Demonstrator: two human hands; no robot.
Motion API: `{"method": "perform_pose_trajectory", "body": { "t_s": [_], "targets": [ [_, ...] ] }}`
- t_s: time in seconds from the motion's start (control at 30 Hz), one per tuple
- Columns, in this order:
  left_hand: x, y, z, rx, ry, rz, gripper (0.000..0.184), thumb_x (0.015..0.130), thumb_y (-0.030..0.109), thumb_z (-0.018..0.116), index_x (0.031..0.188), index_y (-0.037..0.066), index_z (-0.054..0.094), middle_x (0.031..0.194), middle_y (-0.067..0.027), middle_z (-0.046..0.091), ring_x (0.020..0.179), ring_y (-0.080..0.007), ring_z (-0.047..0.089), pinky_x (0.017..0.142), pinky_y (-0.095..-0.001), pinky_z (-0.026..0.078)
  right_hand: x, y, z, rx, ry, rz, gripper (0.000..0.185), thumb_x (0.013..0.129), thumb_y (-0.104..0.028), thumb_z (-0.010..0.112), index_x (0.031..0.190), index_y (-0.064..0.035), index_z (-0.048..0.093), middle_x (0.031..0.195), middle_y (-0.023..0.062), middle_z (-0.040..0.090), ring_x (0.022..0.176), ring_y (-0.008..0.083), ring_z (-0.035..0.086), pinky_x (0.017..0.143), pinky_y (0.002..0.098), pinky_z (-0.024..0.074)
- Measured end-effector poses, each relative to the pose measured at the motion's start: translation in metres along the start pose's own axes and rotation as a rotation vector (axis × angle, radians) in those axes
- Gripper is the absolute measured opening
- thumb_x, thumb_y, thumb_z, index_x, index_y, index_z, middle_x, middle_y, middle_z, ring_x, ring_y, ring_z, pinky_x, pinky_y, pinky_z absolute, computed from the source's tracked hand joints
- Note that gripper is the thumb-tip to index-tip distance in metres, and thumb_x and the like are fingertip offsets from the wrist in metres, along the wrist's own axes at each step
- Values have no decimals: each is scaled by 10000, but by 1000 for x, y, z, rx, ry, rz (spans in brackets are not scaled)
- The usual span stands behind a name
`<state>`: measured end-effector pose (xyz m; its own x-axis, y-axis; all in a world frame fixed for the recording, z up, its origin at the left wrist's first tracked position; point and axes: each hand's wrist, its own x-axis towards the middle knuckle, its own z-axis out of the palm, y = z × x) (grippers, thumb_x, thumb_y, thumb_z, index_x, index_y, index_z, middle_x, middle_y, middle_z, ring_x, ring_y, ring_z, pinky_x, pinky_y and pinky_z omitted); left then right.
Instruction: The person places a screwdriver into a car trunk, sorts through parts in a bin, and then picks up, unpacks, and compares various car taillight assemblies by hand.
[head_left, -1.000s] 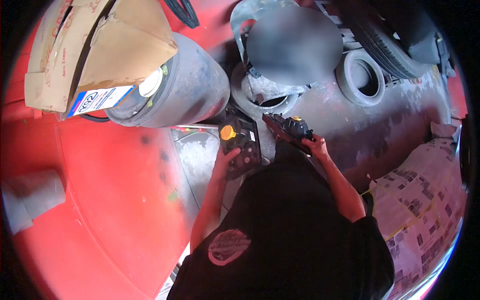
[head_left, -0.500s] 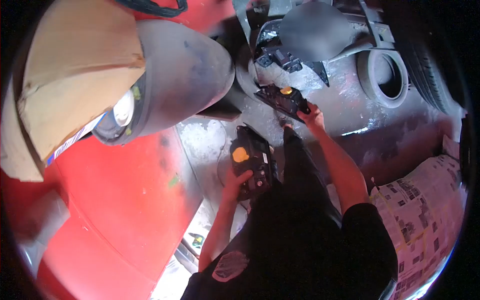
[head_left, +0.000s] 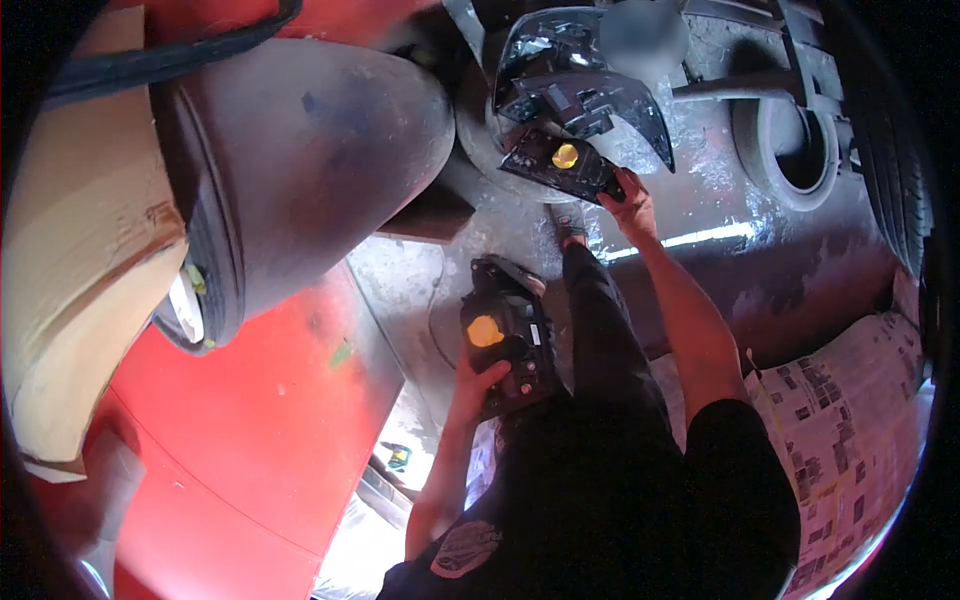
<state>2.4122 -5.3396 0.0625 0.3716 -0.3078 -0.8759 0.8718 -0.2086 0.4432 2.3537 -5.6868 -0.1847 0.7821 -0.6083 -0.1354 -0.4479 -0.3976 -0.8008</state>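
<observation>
My left hand (head_left: 478, 380) grips a black car light unit (head_left: 512, 345) by its lower left side, thumb across its back. That unit has a round orange-yellow patch, a small white label and several small fittings. Farther ahead, my right hand (head_left: 632, 207) is closed on the right end of a narrower black car light unit (head_left: 548, 172), which also bears a round yellow patch. Just beyond it, larger dark light assemblies (head_left: 590, 105) with clear, shiny parts rest on a support whose shape I cannot fully make out.
At left are a red car panel (head_left: 250, 420), a big grey curved part (head_left: 320, 140) and cardboard (head_left: 90, 230). A tire (head_left: 745, 150) lies at the upper right beside a standing tire (head_left: 885, 170). Newspaper-patterned covering (head_left: 850, 410) is at the lower right. A blurred round patch hides part of the top.
My right hand has moved its light unit slightly up and left, nearer the large assemblies. The left hand's unit sits slightly lower in view. My view has shifted.
</observation>
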Motion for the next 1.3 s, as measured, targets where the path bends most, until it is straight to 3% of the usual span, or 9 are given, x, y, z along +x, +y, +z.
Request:
{"method": "perform_pose_trajectory", "body": {
  "t_s": [0.1,0.27,0.37,0.5,0.6,0.8,0.9,1.1,1.3],
  "targets": [
    [9,3,-5,-61,-5,-72,682,805,-29,698,1414,42,399,1256,-146,611,1144,-273,624,988,-398,518,0,11,0,-40,-14,-23,582,779,-177,755,1312,-57,554,1149,184,609,1047,386,617,873,431,511],
    [20,12,-2,-82,-58,-75,681,801,-39,703,1408,39,405,1247,-142,617,1126,-272,633,967,-395,531,-3,35,8,-106,-75,91,680,776,-215,793,1373,-78,497,1276,164,581,1099,378,608,910,422,515],
    [28,11,3,-63,-50,-33,689,793,-40,717,1405,35,410,1245,-140,619,1120,-268,635,960,-393,534,-4,40,15,-72,-111,179,588,826,-187,721,1360,-71,502,1291,182,569,1106,409,604,888,440,515],
    [34,16,6,70,0,-41,702,786,-32,741,1405,32,414,1251,-129,614,1138,-255,622,976,-382,515,-9,31,26,-72,-30,120,616,825,-197,719,1381,-80,482,1296,183,561,1096,414,605,884,447,519],
    [46,15,11,178,1,65,708,786,-12,756,1405,36,415,1273,-118,597,1166,-244,599,996,-369,491,-11,23,30,-29,-5,133,606,843,-214,698,1389,-90,465,1320,177,534,1093,413,604,879,453,516],
    [75,41,46,133,-15,121,808,777,28,774,1463,51,346,1319,-116,561,1184,-233,580,1002,-369,480,-8,1,32,-160,-101,352,713,849,-228,721,1462,-127,370,1328,190,497,1123,421,576,894,476,512],
    [95,51,62,80,36,85,829,781,40,769,1481,58,326,1336,-120,547,1194,-238,570,1005,-367,477,-2,-12,28,-147,-139,389,842,839,-214,734,1531,-156,258,1322,226,498,1117,446,574,908,493,503],
    [149,80,93,277,-12,264,817,797,68,765,1481,26,319,1390,-127,500,1263,-253,513,1047,-350,439,0,-7,37,-90,-138,466,933,798,-175,761,1552,-165,211,1331,246,519,1152,449,564,932,489,492],
    [216,125,160,360,-9,593,1029,762,96,829,1542,-5,165,1457,-174,411,1301,-239,462,1077,-353,398,4,-2,31,-28,-147,494,979,765,-181,745,1565,-190,179,1328,240,503,1179,444,547,963,489,479]
  ]
}}
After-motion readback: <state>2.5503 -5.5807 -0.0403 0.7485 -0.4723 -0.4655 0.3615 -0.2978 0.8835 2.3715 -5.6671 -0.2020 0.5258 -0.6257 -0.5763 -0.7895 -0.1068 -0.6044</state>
